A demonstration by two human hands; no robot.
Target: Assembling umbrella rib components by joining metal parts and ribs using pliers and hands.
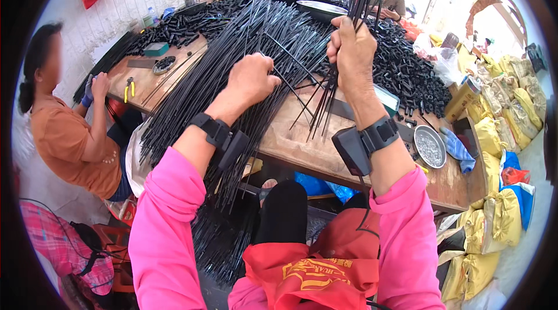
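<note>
A bundle of thin black rods (pixel 329 99) is gripped in my right hand (pixel 356 48), its fist raised above the table. The rods stick out above and below the fist, and their lower ends fan toward the wood. My left hand (pixel 251 80) is closed over a big pile of the same rods (pixel 197 101). A slanting black rod (pixel 293 94) runs from its curled fingers toward the bundle. How far the fingers wrap it is partly hidden. The pile lies across the wooden table (pixel 290 138) and hangs over its near edge.
Small black tubular parts (pixel 415 77) are heaped at right. A round metal dish (pixel 430 146) and a blue glove (pixel 458 150) lie near the right edge. Yellow-handled pliers (pixel 129 89) lie at left, near a seated co-worker (pixel 78 130). Yellow sacks (pixel 503 118) are stacked at far right.
</note>
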